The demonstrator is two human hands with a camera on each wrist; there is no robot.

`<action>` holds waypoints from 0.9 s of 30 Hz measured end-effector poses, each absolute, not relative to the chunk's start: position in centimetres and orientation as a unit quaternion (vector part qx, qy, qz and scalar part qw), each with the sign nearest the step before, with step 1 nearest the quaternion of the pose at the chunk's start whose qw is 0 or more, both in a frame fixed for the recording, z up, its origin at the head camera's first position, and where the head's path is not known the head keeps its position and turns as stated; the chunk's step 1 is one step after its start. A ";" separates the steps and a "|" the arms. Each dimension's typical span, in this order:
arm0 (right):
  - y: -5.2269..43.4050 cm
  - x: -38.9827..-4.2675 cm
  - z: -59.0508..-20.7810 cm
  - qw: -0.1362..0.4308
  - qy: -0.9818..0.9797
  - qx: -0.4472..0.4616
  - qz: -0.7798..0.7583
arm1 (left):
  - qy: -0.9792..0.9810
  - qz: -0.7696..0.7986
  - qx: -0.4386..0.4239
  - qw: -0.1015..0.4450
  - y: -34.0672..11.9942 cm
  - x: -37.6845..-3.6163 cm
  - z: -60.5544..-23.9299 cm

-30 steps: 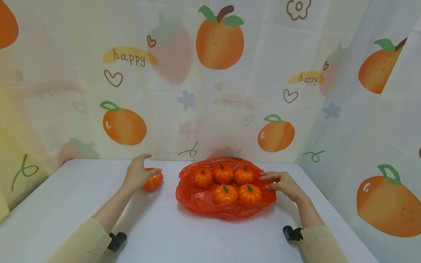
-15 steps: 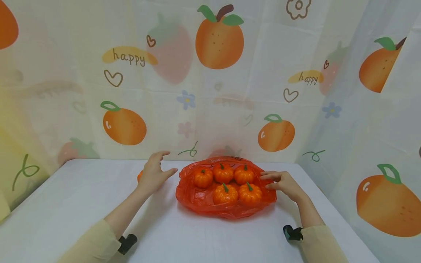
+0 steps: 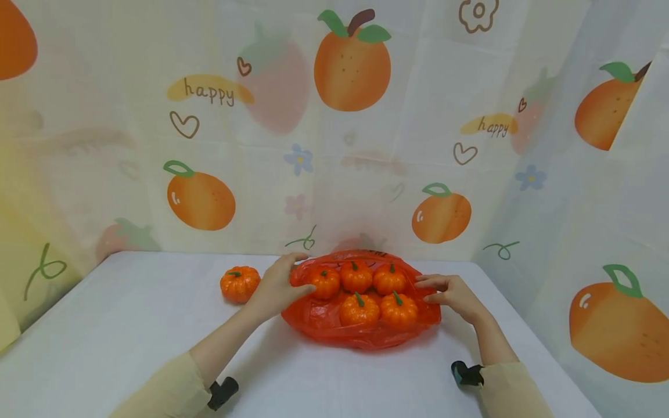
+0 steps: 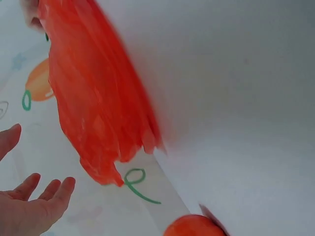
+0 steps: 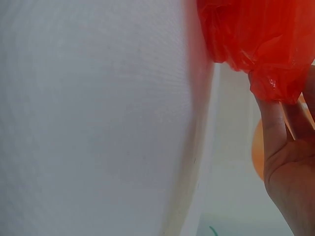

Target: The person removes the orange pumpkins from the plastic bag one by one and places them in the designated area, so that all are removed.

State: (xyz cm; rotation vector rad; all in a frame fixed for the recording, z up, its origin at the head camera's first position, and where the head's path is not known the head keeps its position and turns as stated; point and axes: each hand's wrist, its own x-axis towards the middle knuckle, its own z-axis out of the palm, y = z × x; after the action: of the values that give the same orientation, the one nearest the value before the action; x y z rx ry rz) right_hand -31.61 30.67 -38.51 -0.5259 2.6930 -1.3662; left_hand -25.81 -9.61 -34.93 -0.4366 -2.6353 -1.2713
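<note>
Head view: left hand (image 3: 276,285) hides the bag's (image 3: 360,334) left rim; grip unclear. It has left the lone pumpkin (image 3: 239,284), now exposed, left of the bag. Right hand (image 3: 450,292) pinches the right rim.
Left wrist: fingers (image 4: 58,194) spread, bag blurred.
Right wrist: fingers (image 5: 272,125) grip bag plastic; hand cut off.
</note>
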 end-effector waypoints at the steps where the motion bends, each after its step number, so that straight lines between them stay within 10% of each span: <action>1: 30.7 -31.6 -38.5 0.038 0.877 -0.171 -0.446 | -0.887 -0.429 -0.149 0.085 -9.3 -25.7 -35.0; 27: 30.6 -31.7 -38.5 0.049 0.875 -0.163 -0.454 | -0.864 -0.476 -0.156 -0.045 -1.7 -25.6 -36.8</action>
State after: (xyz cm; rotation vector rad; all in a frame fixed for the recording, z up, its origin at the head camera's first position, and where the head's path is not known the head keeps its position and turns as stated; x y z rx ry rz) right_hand -31.66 30.61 -38.54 -0.4977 2.6652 -1.3821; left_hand -25.61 -1.73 -36.84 -0.5038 -2.7971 -1.5394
